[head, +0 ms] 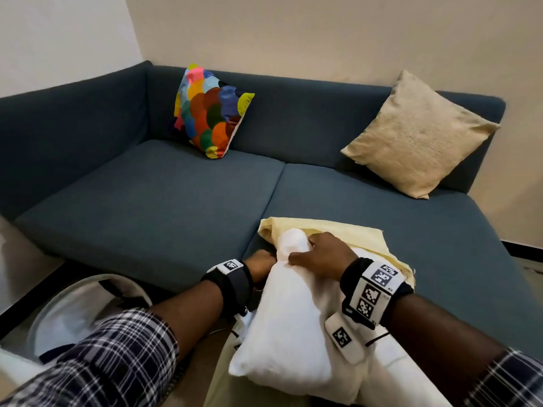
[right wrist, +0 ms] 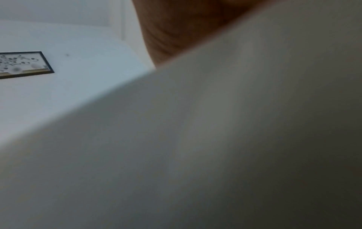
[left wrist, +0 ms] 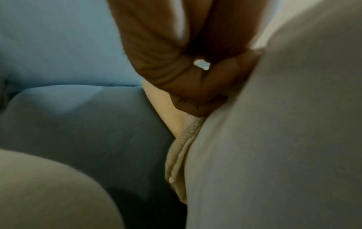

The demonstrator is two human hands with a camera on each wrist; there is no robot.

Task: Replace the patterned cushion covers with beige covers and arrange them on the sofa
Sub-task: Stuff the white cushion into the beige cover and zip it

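A bare white cushion insert [head: 282, 327] lies at the sofa's front edge, its far end squeezed into the mouth of a pale beige cover [head: 338, 230]. My right hand [head: 318, 254] grips the insert's narrowed neck from above. My left hand [head: 263, 261] pinches the beige cover's edge [left wrist: 176, 124] beside the insert [left wrist: 274, 139]. In the right wrist view the insert [right wrist: 215, 139] fills most of the frame, with only part of the hand [right wrist: 176, 31] showing. A patterned cushion [head: 210, 110] leans on the backrest at the left. A finished beige cushion [head: 417, 133] leans at the right.
The dark blue sofa [head: 147, 207] has two seat cushions with bare room at the left and middle. A white round basket [head: 76, 312] stands on the floor by my left forearm. A framed picture [right wrist: 23, 65] hangs on the wall.
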